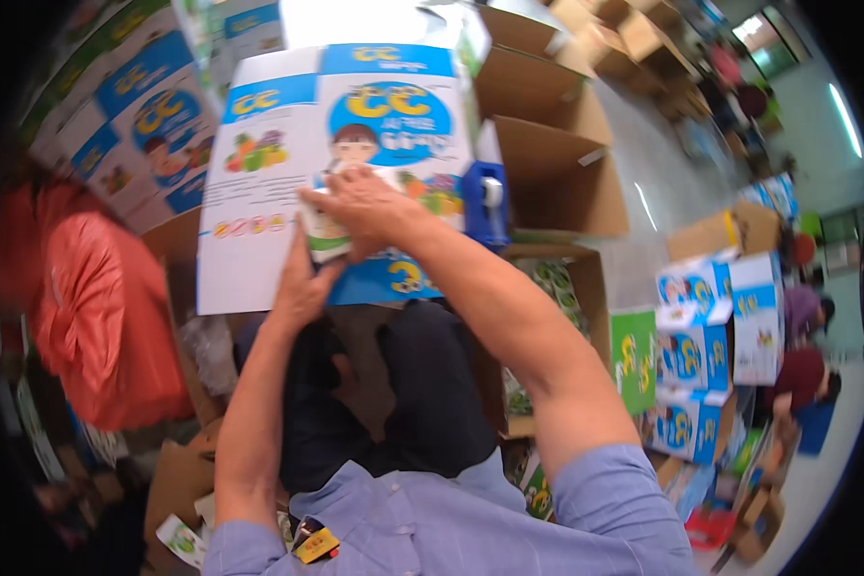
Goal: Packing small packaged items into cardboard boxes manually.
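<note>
A flattened white and blue printed carton (259,197) lies spread out in front of my knees. Over its middle, a small white and green packet (328,240) sits between my hands. My left hand (302,286) grips the packet from its lower left side, thumb and fingers along the edge. My right hand (370,209) lies across the top of the packet, fingers bent towards the left; motion blurs it a little. The packet is partly hidden by both hands. At the carton's right edge stands a blue tape dispenser (485,213) with a roll of tape.
Open brown cardboard boxes (557,182) stand beyond the dispenser. A box of green and white packets (557,293) is by my right knee. At left bulges a red plastic bag (110,317). Stacked printed cartons (682,350) and several people are at the far right.
</note>
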Action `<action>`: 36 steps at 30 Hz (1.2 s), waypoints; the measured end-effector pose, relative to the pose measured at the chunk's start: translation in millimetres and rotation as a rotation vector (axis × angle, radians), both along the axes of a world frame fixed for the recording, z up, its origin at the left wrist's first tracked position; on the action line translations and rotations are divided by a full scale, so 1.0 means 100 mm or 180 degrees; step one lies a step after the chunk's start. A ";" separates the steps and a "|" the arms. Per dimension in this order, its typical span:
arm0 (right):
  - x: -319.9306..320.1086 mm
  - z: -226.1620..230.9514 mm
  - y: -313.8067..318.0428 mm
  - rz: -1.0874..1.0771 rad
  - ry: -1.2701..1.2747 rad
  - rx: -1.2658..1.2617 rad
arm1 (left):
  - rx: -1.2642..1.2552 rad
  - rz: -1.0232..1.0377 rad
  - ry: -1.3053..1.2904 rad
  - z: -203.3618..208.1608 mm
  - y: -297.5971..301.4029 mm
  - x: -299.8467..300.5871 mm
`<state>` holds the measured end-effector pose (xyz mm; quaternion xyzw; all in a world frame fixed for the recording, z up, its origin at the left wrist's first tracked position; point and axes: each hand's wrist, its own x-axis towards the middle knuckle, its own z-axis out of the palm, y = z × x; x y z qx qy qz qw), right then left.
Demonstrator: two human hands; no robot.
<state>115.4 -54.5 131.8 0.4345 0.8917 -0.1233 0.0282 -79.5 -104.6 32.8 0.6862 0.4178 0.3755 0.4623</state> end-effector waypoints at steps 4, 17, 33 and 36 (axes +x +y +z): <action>0.38 0.30 -0.42 -0.0774 0.0394 0.0520 | -0.0543 -0.0556 -0.1254 0.00 0.02 -0.05; 1.60 2.59 -5.80 -0.5463 0.2992 0.0938 | 0.1112 -0.0095 0.1211 -0.36 0.08 0.11; 1.47 0.05 -7.52 -0.6437 0.1910 -0.0606 | 0.1051 -0.0639 0.1838 -0.30 -0.07 -0.42; 1.56 -0.38 -7.60 -0.6308 0.2084 -0.1229 | 0.0590 -0.0609 0.1461 -0.24 -0.15 -0.61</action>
